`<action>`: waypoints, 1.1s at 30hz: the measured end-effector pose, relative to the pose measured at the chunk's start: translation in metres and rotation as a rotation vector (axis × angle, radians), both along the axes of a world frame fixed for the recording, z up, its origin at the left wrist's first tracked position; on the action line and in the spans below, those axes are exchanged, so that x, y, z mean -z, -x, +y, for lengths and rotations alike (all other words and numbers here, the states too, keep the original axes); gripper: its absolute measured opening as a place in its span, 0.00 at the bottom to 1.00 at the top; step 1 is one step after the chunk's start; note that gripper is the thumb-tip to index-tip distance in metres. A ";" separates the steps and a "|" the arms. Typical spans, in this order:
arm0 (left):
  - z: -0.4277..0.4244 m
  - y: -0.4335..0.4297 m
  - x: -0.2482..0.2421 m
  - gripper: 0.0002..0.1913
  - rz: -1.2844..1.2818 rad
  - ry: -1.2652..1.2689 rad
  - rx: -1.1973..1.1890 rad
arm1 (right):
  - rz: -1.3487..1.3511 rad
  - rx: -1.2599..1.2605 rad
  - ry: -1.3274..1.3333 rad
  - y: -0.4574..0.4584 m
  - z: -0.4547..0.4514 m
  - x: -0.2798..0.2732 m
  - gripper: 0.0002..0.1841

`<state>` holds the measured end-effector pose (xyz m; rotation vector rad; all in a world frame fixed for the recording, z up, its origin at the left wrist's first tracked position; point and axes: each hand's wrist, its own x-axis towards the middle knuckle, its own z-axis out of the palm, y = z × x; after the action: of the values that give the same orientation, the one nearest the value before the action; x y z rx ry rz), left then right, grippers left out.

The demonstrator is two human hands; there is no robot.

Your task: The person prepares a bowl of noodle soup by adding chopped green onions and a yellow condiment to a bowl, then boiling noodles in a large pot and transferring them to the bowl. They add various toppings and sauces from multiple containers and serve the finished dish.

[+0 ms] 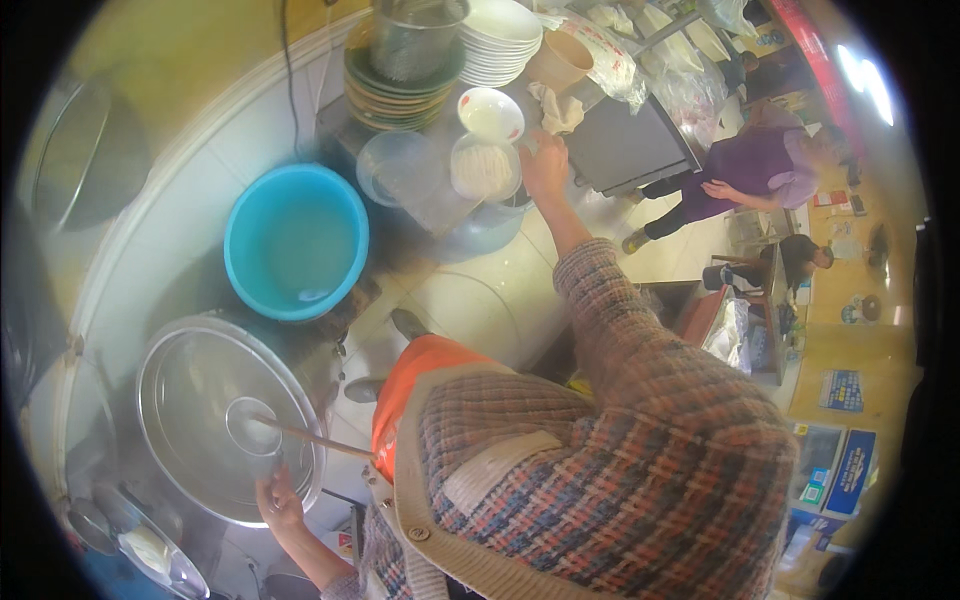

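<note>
My right hand (547, 165) reaches across to a side table, fingers apart, beside a bowl of pale, noodle-like food (482, 171); whether it touches the rim is unclear. Close above are a white bowl with red marks (491, 115) and a crumpled cloth (556, 109). My left hand (279, 501) is at the near rim of a large steaming metal pot (176, 360), fingers curled round what appears to be the handle of a round ladle (255, 426). Steam blurs that grip. A wooden stick (319, 437) slants from the ladle over the rim towards my orange apron (427, 367).
A blue plastic tub (300, 240) stands between pot and side table. Stacked plates (397, 97), white bowls (499, 45) and a clear container (397, 169) crowd the table. A metal tray (165, 555) lies beyond my left hand. A person in a purple apron (750, 161) stands further off; another sits behind.
</note>
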<state>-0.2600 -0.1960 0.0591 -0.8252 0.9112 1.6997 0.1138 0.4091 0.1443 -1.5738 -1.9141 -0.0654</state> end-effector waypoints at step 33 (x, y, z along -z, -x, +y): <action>0.013 0.011 0.011 0.23 -0.216 -0.071 -0.058 | -0.353 -0.431 0.299 0.081 0.053 0.055 0.27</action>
<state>-0.2710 -0.1832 0.0482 -0.9745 0.6820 1.6458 0.0332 0.4623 0.0890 -1.3587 -2.6060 0.1426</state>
